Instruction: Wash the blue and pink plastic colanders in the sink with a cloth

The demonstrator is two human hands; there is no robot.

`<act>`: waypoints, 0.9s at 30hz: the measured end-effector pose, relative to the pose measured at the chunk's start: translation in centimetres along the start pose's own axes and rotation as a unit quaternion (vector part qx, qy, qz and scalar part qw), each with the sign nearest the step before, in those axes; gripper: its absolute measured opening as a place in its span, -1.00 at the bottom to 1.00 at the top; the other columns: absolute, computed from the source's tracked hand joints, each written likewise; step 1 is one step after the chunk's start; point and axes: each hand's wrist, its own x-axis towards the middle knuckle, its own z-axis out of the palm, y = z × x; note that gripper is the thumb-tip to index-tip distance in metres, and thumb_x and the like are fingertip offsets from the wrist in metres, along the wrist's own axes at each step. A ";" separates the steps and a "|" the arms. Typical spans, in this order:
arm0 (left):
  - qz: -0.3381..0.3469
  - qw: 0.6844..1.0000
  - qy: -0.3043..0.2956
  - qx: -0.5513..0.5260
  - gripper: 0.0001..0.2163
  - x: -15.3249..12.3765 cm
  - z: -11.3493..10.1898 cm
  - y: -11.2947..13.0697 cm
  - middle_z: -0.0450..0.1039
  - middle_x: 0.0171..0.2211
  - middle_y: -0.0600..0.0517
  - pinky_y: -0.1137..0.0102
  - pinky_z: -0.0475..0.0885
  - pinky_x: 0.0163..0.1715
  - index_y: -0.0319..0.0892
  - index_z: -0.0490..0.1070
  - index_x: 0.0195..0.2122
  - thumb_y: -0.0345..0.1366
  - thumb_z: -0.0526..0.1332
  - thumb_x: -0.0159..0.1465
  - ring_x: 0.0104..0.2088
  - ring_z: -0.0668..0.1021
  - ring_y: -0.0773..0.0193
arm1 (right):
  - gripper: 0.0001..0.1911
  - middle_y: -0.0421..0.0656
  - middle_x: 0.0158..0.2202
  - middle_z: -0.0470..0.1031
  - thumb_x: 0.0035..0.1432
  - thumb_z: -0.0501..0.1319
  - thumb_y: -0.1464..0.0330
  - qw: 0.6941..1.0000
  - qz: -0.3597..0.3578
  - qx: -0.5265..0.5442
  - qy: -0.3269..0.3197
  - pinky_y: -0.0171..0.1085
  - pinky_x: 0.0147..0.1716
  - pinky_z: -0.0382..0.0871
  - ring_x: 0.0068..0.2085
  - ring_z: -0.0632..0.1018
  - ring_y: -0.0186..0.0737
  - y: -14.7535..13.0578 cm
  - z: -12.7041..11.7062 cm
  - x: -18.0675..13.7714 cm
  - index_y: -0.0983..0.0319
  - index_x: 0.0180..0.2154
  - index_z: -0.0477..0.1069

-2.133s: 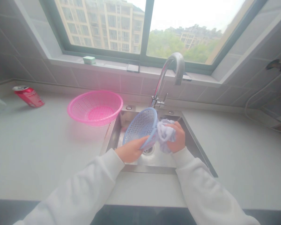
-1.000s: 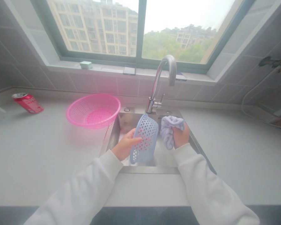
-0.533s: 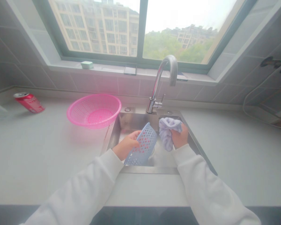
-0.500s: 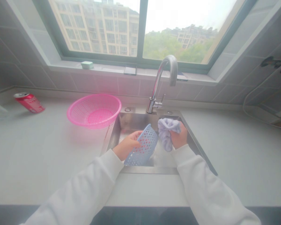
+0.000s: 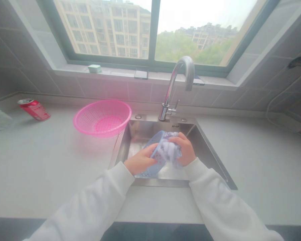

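Observation:
Over the steel sink, my left hand grips the rim of a pale blue perforated basket, tilted on its side. My right hand is closed on a crumpled pale lilac cloth and presses it against the inside of the basket. Both sleeves are white. The basket's lower part is partly hidden behind my left hand.
A pink perforated basket sits on the white counter, overhanging the sink's left edge. A chrome tap arches over the sink. A red can lies on its side at far left. A green soap block and a dark phone rest on the window sill.
My right hand has brought the cloth leftward into the blue basket, where before it was held apart. My left hand has turned the basket so its opening faces the cloth.

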 end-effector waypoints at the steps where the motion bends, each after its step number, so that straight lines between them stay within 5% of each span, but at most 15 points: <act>1: 0.010 1.000 -0.012 0.023 -0.37 -0.1 0.1 0.0 0.57 0.14 -0.09 0.04 0.35 0.26 -0.07 0.52 0.21 -0.51 0.33 0.06 0.22 0.50 -0.10 | -0.81 -0.13 -0.31 0.44 0.04 0.36 0.34 0.999 0.026 -0.012 0.022 -0.18 -0.35 0.46 -0.35 0.53 -0.16 0.6 -0.3 0.2 0.14 -0.23 0.62; 6: 0.071 0.994 -0.009 0.079 -0.37 -0.1 0.6 0.5 0.52 0.23 -0.07 0.00 0.23 0.39 -0.05 0.49 0.26 -0.53 0.27 0.12 0.30 0.45 -0.09 | -0.81 -0.12 -0.33 0.44 0.03 0.32 0.29 0.995 0.057 -0.045 0.061 -0.14 -0.34 0.46 -0.33 0.55 -0.10 1.2 -1.2 0.7 0.15 -0.26 0.62; 13: 0.081 0.996 0.015 0.046 -0.47 0.2 0.4 1.2 0.55 0.19 -0.12 0.11 0.39 0.26 -0.13 0.50 0.22 -0.38 0.42 0.19 0.21 0.53 -0.11 | -0.91 -0.17 -0.46 0.33 0.16 0.34 0.29 0.982 -0.163 -0.076 -0.047 -0.26 -0.45 0.31 -0.44 0.42 -0.24 -3.8 1.0 -0.2 0.07 -0.31 0.65; 18: 0.070 0.989 -0.029 0.130 -0.45 -0.4 -0.1 1.2 0.55 0.20 -0.10 0.00 0.29 0.35 -0.09 0.53 0.21 -0.51 0.31 0.16 0.26 0.50 -0.12 | -0.80 -0.13 -0.33 0.41 0.05 0.39 0.24 0.996 0.002 -0.078 0.042 -0.21 -0.37 0.42 -0.36 0.49 -0.18 -0.6 -0.2 0.3 0.11 -0.23 0.65; 22: 0.041 0.993 -0.095 0.048 -0.36 -1.2 0.2 1.1 0.53 0.25 -0.08 -0.01 0.33 0.34 -0.02 0.48 0.28 -0.55 0.27 0.15 0.29 0.51 -0.10 | -0.78 -0.10 -0.31 0.46 -0.02 0.35 0.25 0.982 0.125 -0.075 0.119 -0.11 -0.25 0.45 -0.29 0.53 -0.08 3.6 -1.6 0.7 0.17 -0.29 0.62; 27: 0.025 0.995 -0.012 -0.092 -0.39 -1.5 -0.1 1.8 0.54 0.24 -0.17 -0.01 0.45 0.24 -0.08 0.48 0.24 -0.44 0.44 0.12 0.23 0.57 -0.16 | -0.81 -0.10 -0.33 0.58 0.02 0.31 0.25 0.956 0.236 0.027 0.171 -0.04 -0.21 0.47 -0.25 0.57 0.00 5.7 -2.0 0.6 0.15 -0.30 0.58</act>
